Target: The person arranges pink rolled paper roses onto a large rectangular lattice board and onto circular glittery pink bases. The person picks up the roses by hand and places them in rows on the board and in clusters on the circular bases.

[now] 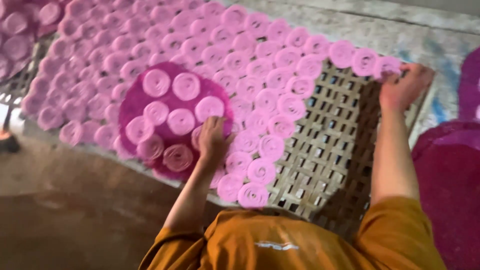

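Orange sleeves point(300, 245), left hand point(212, 140) on magenta disc point(150, 107), right hand point(404, 86) seemingly pinching pink coil point(387, 66).

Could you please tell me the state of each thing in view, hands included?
Left hand: resting on the dark pink round tray, touching a spiral.
Right hand: pinching a spiral at the mat's far edge.
Dark pink round tray: loaded with pink spirals.
Woven lattice mat: partly covered with spirals.

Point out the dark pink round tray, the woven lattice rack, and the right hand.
Dark pink round tray point(131, 102), head view, bare left rim.
Woven lattice rack point(335, 150), head view, uncovered weave.
Right hand point(404, 86), head view, back of hand.
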